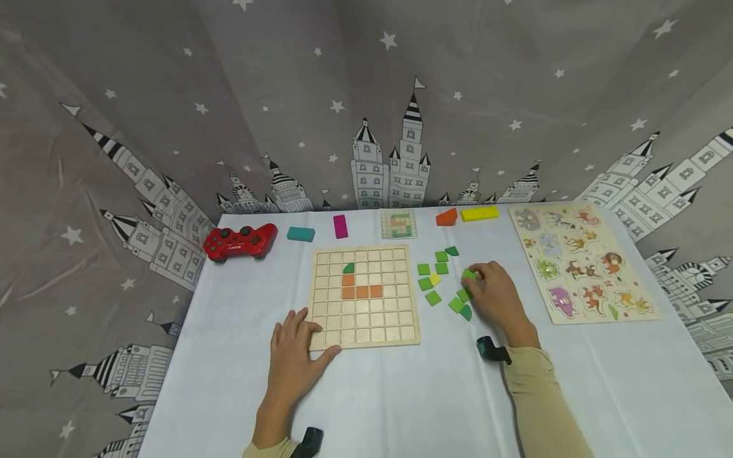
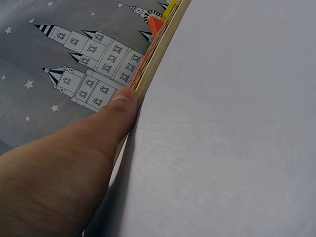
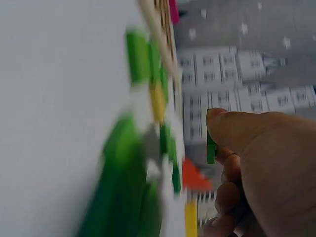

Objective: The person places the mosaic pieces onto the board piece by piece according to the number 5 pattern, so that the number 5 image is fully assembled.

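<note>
one green tile pinched in the right hand, left hand flat, steadying the grid board. looks like mid-pick; placing needs lining up a cell.

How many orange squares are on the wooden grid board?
4 orange square tiles on the wooden grid board: one below the green piece, three in a row beneath.

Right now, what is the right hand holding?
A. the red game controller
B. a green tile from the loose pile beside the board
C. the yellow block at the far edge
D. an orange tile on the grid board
B: the right hand pinches a green tile in its fingers, over the loose pile right of the grid board.
</note>
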Tool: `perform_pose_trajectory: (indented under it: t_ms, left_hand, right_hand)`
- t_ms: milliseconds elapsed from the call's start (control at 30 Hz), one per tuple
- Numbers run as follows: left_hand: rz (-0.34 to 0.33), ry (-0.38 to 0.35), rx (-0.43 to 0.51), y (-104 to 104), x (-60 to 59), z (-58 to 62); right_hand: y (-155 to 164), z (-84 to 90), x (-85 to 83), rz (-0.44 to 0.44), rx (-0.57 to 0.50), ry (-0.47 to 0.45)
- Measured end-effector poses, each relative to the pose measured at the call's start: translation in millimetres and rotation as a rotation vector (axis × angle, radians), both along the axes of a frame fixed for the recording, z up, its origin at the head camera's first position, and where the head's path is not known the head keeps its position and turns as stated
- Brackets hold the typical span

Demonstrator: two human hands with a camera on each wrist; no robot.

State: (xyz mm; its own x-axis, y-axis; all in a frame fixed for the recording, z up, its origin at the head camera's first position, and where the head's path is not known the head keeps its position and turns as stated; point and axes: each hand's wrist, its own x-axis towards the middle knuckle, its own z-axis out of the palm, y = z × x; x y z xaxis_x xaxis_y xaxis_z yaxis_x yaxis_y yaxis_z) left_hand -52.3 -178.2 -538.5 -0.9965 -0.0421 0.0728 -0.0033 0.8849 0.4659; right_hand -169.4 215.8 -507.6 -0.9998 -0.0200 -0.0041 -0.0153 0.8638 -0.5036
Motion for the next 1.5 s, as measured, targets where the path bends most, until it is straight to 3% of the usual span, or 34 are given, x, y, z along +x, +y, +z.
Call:
perform_pose_trajectory:
  t_ms: [233, 400, 533, 1067, 1500]
  left_hand:
    - [0.010, -0.013, 0.006, -2, 0.8, -0.3]
    - [0.009, -0.017, -0.003, -2, 0.3, -0.3]
    - [0.002, -0.020, -0.012, -3, 0.1, 0.5]
    - [-0.008, -0.001, -0.011, -3, -0.6, -1.8]
    - [0.005, -0.005, -0.011, -3, 0.4, -0.9]
  right_hand:
    - [-90, 16.9, -25.6, 0.254, -0.053, 0.015]
    - [-139, 16.2, -42.8, 0.408, -0.040, 0.029]
    - [-167, 11.6, -55.1, 0.483, 0.001, 0.026]
    - [-186, -1.6, -67.6, 0.485, 0.017, 0.031]
    - [-168, 0.2, -62.9, 0.416, 0.069, 0.041]
